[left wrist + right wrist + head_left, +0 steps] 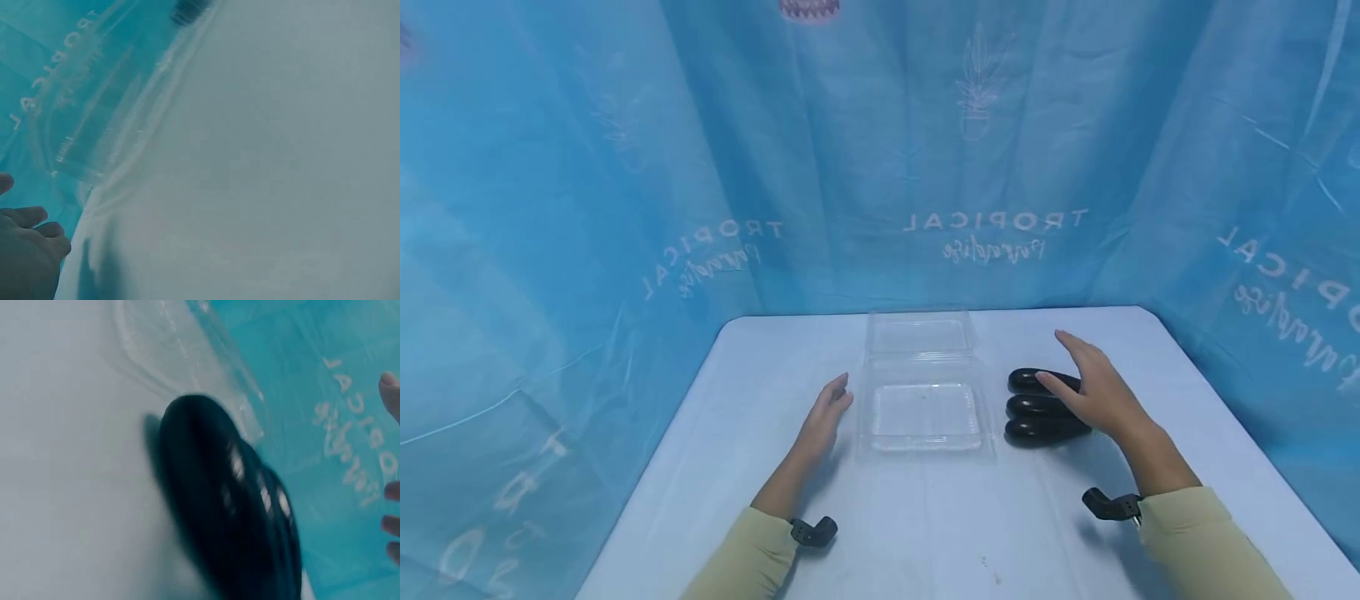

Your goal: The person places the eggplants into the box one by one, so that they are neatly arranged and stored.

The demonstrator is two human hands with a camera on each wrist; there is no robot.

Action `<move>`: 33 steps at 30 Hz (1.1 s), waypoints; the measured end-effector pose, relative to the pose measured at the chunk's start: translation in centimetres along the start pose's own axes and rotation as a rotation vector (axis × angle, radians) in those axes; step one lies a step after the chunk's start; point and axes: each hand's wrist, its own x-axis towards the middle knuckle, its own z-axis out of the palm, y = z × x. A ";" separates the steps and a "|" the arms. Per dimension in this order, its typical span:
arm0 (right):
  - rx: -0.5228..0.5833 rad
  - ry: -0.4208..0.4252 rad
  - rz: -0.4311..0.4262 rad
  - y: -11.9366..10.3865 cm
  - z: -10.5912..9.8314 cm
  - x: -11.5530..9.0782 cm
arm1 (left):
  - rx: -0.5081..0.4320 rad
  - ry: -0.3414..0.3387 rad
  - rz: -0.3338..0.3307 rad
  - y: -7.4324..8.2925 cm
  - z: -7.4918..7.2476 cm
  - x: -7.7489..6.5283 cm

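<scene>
Three glossy, near-black eggplants [1037,432] lie side by side right of a clear plastic clamshell box [867,417], blunt ends toward it. My right hand [1101,392] hovers over their right ends, thumb and fingers spread, holding nothing. In the right wrist view the nearest eggplant [200,469] fills the middle, with fingertips at the right edge. The box lies with its lid [921,335] folded back, away from me. Just left of the box is my left hand [823,421], empty, fingers loosely extended. In the left wrist view that hand appears at the lower left.
A white-covered table [925,517] bears the box and eggplants. Blue curtains [850,167] with printed lettering hang behind it and on both sides. Each wrist wears a black camera mount, one on the left [814,532] and one on the right [1111,505].
</scene>
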 end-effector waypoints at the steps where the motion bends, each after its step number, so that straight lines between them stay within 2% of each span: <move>1: 0.025 0.032 -0.005 0.4 0.0 -0.6 | -0.022 -0.010 -0.009 -0.3 0.1 -0.2; 6: 0.131 0.219 -0.052 2.9 0.5 -3.8 | -0.121 -0.070 0.041 -1.6 0.5 -0.4; 9: 0.154 0.260 -0.058 4.7 1.0 -5.7 | -0.106 -0.089 0.086 -1.9 0.9 -0.5; 13: 0.175 0.200 -0.026 6.2 1.8 -7.6 | -0.049 -0.098 0.110 -2.2 1.3 -0.8; 16: 0.200 0.151 -0.017 6.7 2.1 -8.3 | -0.030 -0.099 0.115 -2.3 1.4 -1.0; 22: 0.200 0.157 -0.043 7.6 2.5 -8.3 | -0.039 -0.116 0.129 -2.4 1.4 -1.2; 26: 0.185 0.157 -0.013 7.9 2.6 -8.0 | -0.056 -0.129 0.131 -2.3 1.3 -1.4; 33: 0.197 0.108 0.037 8.6 2.8 -7.9 | -0.064 -0.127 0.136 -2.1 1.3 -1.4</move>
